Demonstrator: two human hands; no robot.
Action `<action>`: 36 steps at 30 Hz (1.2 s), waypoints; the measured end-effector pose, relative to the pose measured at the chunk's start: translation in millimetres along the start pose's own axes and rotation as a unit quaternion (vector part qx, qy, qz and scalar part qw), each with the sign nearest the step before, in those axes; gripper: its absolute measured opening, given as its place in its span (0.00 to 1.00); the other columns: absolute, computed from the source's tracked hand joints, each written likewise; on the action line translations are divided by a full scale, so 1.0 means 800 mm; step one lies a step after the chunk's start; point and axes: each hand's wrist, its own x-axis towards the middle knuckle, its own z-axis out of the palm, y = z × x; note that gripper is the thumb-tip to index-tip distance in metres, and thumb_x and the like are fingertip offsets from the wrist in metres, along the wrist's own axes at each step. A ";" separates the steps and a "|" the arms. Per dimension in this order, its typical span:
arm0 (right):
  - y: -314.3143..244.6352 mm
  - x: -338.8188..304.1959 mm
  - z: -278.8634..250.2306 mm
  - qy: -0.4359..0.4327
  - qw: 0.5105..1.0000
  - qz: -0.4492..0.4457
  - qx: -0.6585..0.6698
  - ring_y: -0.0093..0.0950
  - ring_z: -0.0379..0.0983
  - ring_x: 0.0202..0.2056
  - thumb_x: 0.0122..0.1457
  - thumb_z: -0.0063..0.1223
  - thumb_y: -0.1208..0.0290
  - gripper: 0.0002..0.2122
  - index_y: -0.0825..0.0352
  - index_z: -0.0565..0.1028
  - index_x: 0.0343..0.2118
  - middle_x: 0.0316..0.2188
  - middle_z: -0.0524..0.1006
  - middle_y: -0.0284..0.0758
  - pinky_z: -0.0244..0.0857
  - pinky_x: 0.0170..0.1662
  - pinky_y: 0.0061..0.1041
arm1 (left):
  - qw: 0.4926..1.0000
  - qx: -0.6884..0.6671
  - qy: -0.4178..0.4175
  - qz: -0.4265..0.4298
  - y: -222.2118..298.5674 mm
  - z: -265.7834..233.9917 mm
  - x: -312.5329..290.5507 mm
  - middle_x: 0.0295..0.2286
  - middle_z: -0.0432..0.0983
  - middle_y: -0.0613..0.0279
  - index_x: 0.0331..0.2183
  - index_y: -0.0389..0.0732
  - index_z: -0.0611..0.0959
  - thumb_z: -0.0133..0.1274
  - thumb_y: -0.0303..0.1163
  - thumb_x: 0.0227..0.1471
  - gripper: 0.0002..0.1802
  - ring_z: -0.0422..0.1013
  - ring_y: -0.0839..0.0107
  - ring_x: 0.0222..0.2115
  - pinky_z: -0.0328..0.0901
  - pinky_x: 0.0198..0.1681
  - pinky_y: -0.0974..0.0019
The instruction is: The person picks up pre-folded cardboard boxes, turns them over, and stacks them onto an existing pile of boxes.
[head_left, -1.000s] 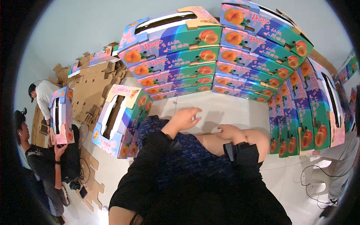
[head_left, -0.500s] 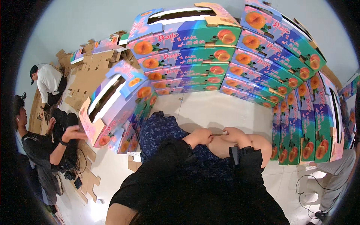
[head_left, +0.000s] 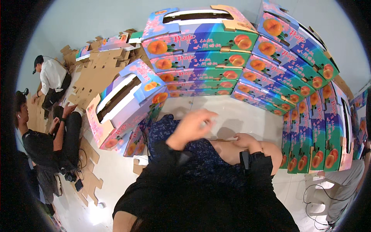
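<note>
My left hand (head_left: pixel 192 128) is raised in front of my lap with its fingers bent. Motion blurs it, and whether anything small is between thumb and fingers I cannot make out. On my bare leg (head_left: pixel 226 154) rests my right hand (head_left: pixel 247 142), fingers loosely apart, with nothing seen in it. A dark patterned skirt (head_left: pixel 201 154) covers part of my lap. Closest to my left hand, on the left, a peach-printed carton (head_left: pixel 127 96) with a handle slot tops a short stack.
Tall stacks of fruit cartons stand ahead (head_left: pixel 199 42) and ahead-right (head_left: pixel 286 58), with more cartons (head_left: pixel 320 131) at right. Flattened cardboard (head_left: pixel 92 77) lies far left. Two people (head_left: pixel 46 131) (head_left: pixel 54 75) sit or crouch there. Cables (head_left: pixel 309 197) lie near another person's legs (head_left: pixel 344 189).
My left hand has lifted away from my right hand and moved left and forward. My right hand stays on my leg. The near person at left has drawn a hand back from the carton.
</note>
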 end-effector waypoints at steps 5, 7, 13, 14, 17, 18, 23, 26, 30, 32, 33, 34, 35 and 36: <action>-0.001 0.004 0.000 -0.006 1.000 0.009 -0.023 0.41 0.73 0.43 0.48 0.57 0.51 0.29 0.67 0.72 0.49 0.39 0.77 0.48 0.66 0.46 0.32 | 0.892 0.312 0.324 -0.030 -0.031 -0.149 -0.038 0.34 0.73 0.51 0.41 0.38 0.75 0.63 0.38 0.40 0.26 0.70 0.53 0.37 0.64 0.41 0.57; -0.007 -0.001 -0.003 -0.003 0.999 0.026 -0.025 0.41 0.73 0.44 0.47 0.57 0.51 0.29 0.66 0.72 0.49 0.40 0.76 0.48 0.66 0.47 0.32 | 0.862 0.427 0.228 -0.149 -0.046 -0.200 -0.074 0.46 0.69 0.47 0.53 0.39 0.68 0.62 0.51 0.38 0.43 0.63 0.49 0.48 0.56 0.52 0.51; -0.008 -0.005 -0.005 0.012 1.000 -0.008 -0.028 0.42 0.72 0.46 0.47 0.57 0.51 0.29 0.66 0.73 0.49 0.42 0.75 0.48 0.65 0.49 0.33 | 0.820 0.459 0.082 -0.332 -0.079 -0.247 -0.144 0.48 0.66 0.44 0.57 0.42 0.65 0.67 0.59 0.23 0.59 0.62 0.48 0.50 0.54 0.54 0.50; -0.004 -0.003 -0.003 0.015 0.999 -0.006 -0.028 0.42 0.72 0.46 0.47 0.57 0.51 0.29 0.66 0.73 0.49 0.42 0.75 0.48 0.65 0.49 0.33 | 0.821 0.458 0.082 -0.329 -0.076 -0.245 -0.141 0.48 0.66 0.44 0.57 0.42 0.65 0.67 0.59 0.23 0.59 0.62 0.48 0.50 0.54 0.54 0.50; -0.001 -0.002 0.001 0.025 0.999 -0.006 -0.024 0.43 0.71 0.46 0.47 0.58 0.51 0.28 0.66 0.73 0.48 0.43 0.75 0.48 0.64 0.49 0.33 | 0.832 0.422 0.116 -0.341 -0.060 -0.237 -0.134 0.45 0.69 0.46 0.53 0.42 0.69 0.67 0.58 0.22 0.56 0.64 0.49 0.47 0.54 0.53 0.50; -0.003 -0.003 0.004 0.029 0.999 -0.003 -0.024 0.43 0.72 0.46 0.47 0.58 0.52 0.28 0.66 0.73 0.48 0.43 0.75 0.48 0.64 0.49 0.33 | 0.827 0.441 0.136 -0.321 -0.055 -0.231 -0.138 0.44 0.69 0.47 0.52 0.42 0.70 0.68 0.57 0.21 0.54 0.64 0.49 0.46 0.54 0.52 0.51; -0.012 -0.017 0.003 0.052 0.999 -0.003 -0.015 0.41 0.73 0.44 0.47 0.57 0.52 0.27 0.66 0.73 0.47 0.41 0.76 0.47 0.66 0.47 0.33 | 0.824 0.442 0.187 -0.301 0.001 -0.198 -0.155 0.40 0.70 0.53 0.51 0.43 0.72 0.70 0.50 0.17 0.53 0.63 0.53 0.45 0.52 0.54 0.54; -0.021 -0.026 -0.004 0.080 0.996 -0.023 -0.026 0.40 0.75 0.40 0.47 0.58 0.54 0.26 0.67 0.74 0.46 0.37 0.78 0.45 0.67 0.44 0.32 | 0.838 0.433 0.194 -0.270 0.048 -0.193 -0.158 0.39 0.70 0.54 0.51 0.42 0.72 0.68 0.56 0.20 0.54 0.66 0.55 0.44 0.44 0.57 0.43; -0.027 -0.022 -0.005 0.140 0.985 -0.085 0.051 0.38 0.75 0.35 0.49 0.57 0.58 0.21 0.66 0.75 0.43 0.33 0.78 0.42 0.68 0.40 0.32 | 0.823 0.501 0.182 -0.196 0.108 -0.197 -0.165 0.39 0.69 0.53 0.52 0.42 0.72 0.69 0.51 0.19 0.53 0.65 0.54 0.44 0.41 0.59 0.39; -0.033 -0.030 -0.009 0.182 0.973 -0.117 0.079 0.37 0.75 0.34 0.50 0.57 0.59 0.19 0.66 0.76 0.42 0.31 0.78 0.41 0.68 0.39 0.33 | 0.821 0.508 0.173 -0.196 0.127 -0.197 -0.165 0.39 0.68 0.53 0.52 0.44 0.72 0.69 0.49 0.18 0.53 0.65 0.54 0.45 0.38 0.60 0.37; -0.037 -0.038 -0.012 0.193 0.958 -0.149 0.152 0.33 0.75 0.33 0.52 0.56 0.63 0.16 0.67 0.76 0.41 0.30 0.78 0.39 0.68 0.38 0.29 | 0.823 0.519 0.156 -0.172 0.134 -0.195 -0.162 0.39 0.68 0.54 0.52 0.44 0.72 0.69 0.50 0.18 0.53 0.65 0.55 0.44 0.38 0.60 0.37; -0.046 -0.045 -0.013 0.199 0.936 -0.186 0.224 0.28 0.74 0.31 0.55 0.55 0.66 0.13 0.68 0.76 0.40 0.29 0.78 0.37 0.68 0.37 0.26 | 0.820 0.534 0.141 -0.153 0.147 -0.195 -0.164 0.38 0.68 0.54 0.52 0.45 0.72 0.69 0.50 0.17 0.54 0.65 0.55 0.44 0.38 0.60 0.37; -0.052 -0.051 -0.015 0.198 0.936 -0.189 0.222 0.28 0.74 0.31 0.55 0.55 0.66 0.13 0.68 0.76 0.40 0.29 0.78 0.37 0.68 0.37 0.26 | 0.818 0.535 0.143 -0.155 0.157 -0.194 -0.166 0.38 0.68 0.54 0.52 0.45 0.72 0.69 0.50 0.17 0.54 0.65 0.55 0.44 0.38 0.60 0.37; -0.058 -0.056 -0.016 0.190 0.924 -0.197 0.268 0.26 0.73 0.30 0.56 0.54 0.68 0.11 0.68 0.76 0.39 0.29 0.78 0.34 0.67 0.36 0.24 | 0.830 0.521 0.133 -0.149 0.165 -0.192 -0.168 0.38 0.67 0.54 0.52 0.45 0.72 0.69 0.50 0.17 0.53 0.65 0.55 0.44 0.38 0.60 0.36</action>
